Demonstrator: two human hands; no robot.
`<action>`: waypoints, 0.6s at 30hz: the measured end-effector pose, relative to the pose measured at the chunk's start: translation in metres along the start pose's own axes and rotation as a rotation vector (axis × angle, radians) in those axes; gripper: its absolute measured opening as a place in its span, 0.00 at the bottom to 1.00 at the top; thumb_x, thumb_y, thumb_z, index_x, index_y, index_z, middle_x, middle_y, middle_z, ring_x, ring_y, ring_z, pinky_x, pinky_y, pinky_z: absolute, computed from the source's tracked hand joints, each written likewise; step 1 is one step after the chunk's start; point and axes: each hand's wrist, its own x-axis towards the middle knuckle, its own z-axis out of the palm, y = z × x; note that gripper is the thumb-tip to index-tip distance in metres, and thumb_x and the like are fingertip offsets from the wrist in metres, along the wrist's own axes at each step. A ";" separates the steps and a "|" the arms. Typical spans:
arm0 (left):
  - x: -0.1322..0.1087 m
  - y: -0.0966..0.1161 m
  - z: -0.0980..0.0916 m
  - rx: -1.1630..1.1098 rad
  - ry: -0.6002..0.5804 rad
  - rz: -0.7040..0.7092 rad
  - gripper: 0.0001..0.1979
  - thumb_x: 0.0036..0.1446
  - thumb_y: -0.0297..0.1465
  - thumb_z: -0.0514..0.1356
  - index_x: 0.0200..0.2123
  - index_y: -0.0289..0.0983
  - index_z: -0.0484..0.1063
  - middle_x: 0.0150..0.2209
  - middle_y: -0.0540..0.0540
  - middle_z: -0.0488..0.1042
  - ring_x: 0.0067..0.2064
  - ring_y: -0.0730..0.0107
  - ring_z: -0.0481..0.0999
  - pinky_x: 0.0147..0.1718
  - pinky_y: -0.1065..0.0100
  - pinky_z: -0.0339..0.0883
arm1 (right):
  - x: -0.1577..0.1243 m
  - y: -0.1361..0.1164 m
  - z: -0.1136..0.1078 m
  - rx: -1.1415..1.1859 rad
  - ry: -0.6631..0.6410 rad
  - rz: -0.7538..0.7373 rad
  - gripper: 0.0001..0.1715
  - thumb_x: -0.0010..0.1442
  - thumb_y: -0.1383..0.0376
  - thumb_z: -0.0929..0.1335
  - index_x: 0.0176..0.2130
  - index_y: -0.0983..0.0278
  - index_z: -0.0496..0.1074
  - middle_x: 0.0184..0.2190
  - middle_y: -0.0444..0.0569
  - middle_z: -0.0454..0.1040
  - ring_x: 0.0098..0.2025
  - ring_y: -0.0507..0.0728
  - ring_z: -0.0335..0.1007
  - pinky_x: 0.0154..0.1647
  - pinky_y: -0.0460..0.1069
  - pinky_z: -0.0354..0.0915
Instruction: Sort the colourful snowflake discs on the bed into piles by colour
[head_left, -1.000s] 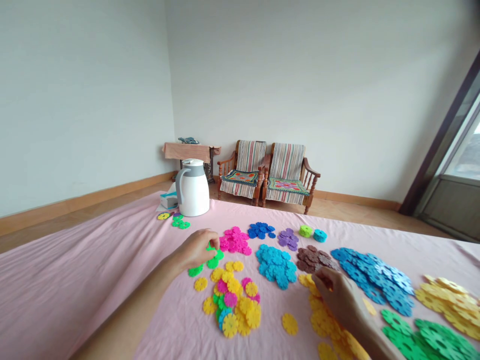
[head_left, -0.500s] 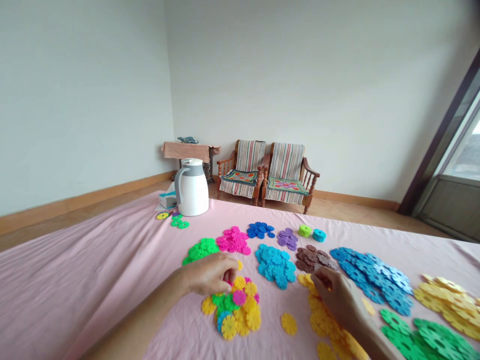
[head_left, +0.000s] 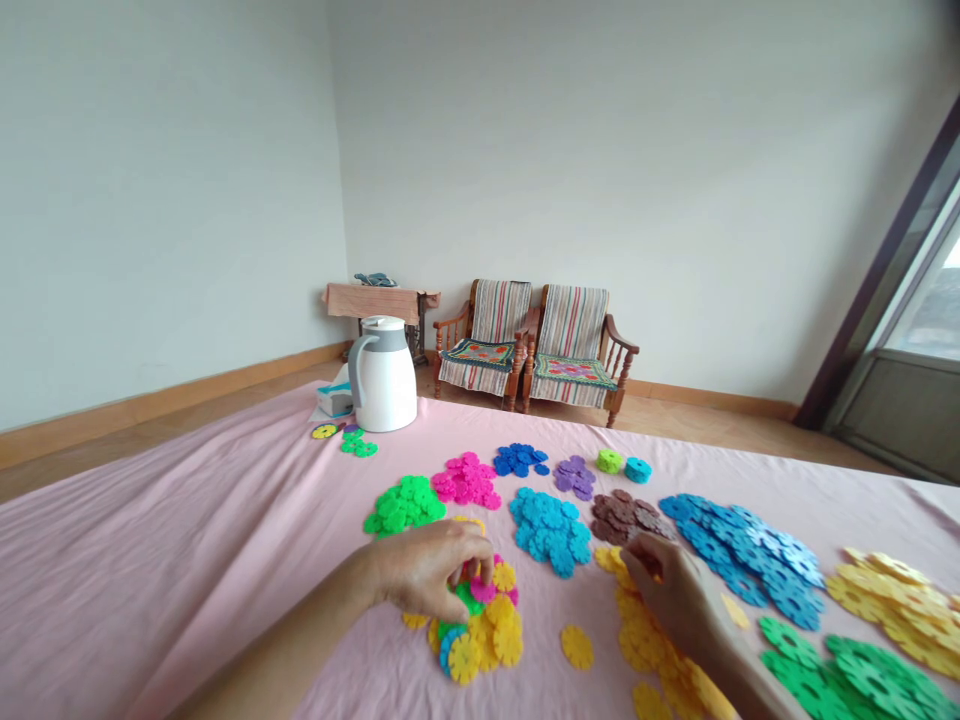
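Observation:
My left hand (head_left: pixel 435 568) is over the mixed pile of yellow, green, pink and blue discs (head_left: pixel 495 630), its thumb and fingers apart around some green and pink ones. At the upper end of the yellow pile (head_left: pixel 645 640) rests my right hand (head_left: pixel 664 575), fingers curled together; what they hold, if anything, is hidden. A single yellow disc (head_left: pixel 577 647) lies between the hands. Beyond them are piles of green (head_left: pixel 405 505), pink (head_left: pixel 466 480), light blue (head_left: pixel 551 528) and brown discs (head_left: pixel 626 515).
A white jug (head_left: pixel 390 385) stands at the far left beside a tissue box (head_left: pixel 334 398). Small dark blue (head_left: pixel 519 460) and purple piles (head_left: pixel 575 477) lie farther back. Large blue (head_left: pixel 746 550), yellow (head_left: pixel 900 605) and green discs (head_left: pixel 870 680) are on the right.
My left hand has moved slightly down and right over the mixed pile, and its fingers have spread. The right hand has stayed almost where it was.

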 end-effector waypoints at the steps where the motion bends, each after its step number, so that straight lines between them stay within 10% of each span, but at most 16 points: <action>1: 0.001 0.001 0.001 0.011 0.015 -0.001 0.14 0.39 0.24 0.64 0.33 0.38 0.69 0.30 0.52 0.68 0.31 0.73 0.67 0.29 0.75 0.61 | 0.000 0.000 0.000 0.001 0.002 -0.002 0.12 0.55 0.64 0.60 0.22 0.61 0.63 0.20 0.43 0.68 0.25 0.53 0.63 0.26 0.46 0.54; 18: 0.005 -0.006 0.007 -0.025 0.224 -0.097 0.13 0.40 0.17 0.51 0.29 0.37 0.66 0.26 0.53 0.69 0.28 0.75 0.69 0.25 0.77 0.58 | 0.001 0.001 0.003 -0.010 0.007 -0.022 0.13 0.55 0.64 0.59 0.20 0.61 0.60 0.19 0.42 0.67 0.25 0.53 0.62 0.25 0.46 0.53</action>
